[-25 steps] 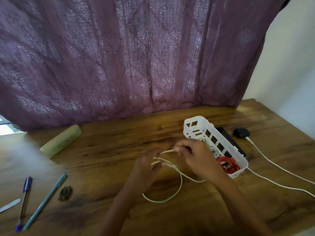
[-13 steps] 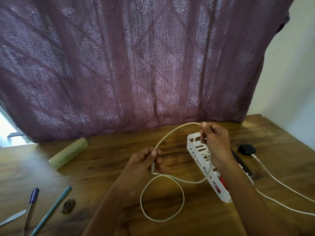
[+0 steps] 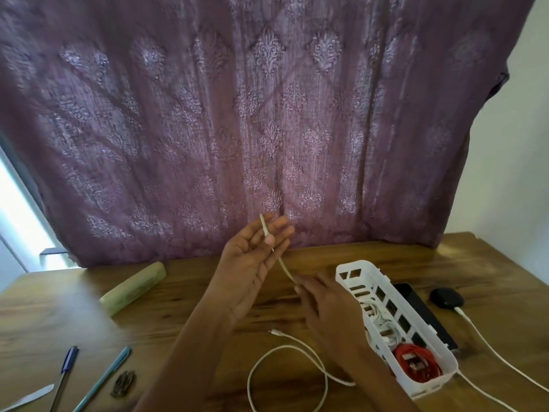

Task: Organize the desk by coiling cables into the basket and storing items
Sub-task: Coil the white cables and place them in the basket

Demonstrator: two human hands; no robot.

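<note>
Your left hand (image 3: 255,263) is up, palm toward you, fingers straight, with the thumb pinning the end of the white cable (image 3: 283,267) against them. Keep that pinch firm and wrap even loops round those fingers, feeding slack with your right hand (image 3: 329,310). The cable meets its fingertips, but it's too blurry to call a grip. The rest lies looped on the tabletop (image 3: 178,322), with the basket (image 3: 427,385) just beside it.

Daylight glows through the purple curtain (image 3: 267,129), flaring white at far left. Blur softens the right hand (image 3: 329,310); edges bow.
</note>
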